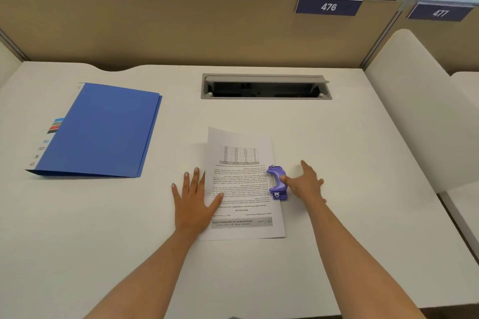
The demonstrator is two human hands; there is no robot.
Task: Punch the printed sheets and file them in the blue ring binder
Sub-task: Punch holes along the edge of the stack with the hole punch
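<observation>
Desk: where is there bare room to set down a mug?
Bare desk lies between the blue binder and the printed sheets, between the cable hatch and the sheets, and right of the right hand. Crowded: the sheets, under the left hand and purple punch.

Left hand (193, 198): flat, palm down, fingers straight and spread, thumb angled right.
Right hand (307, 184): palm down, fingers relaxed, thumb stretched left.

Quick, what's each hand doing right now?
Left hand: open, flat on the printed sheets.
Right hand: open, thumb touching the purple punch.
</observation>
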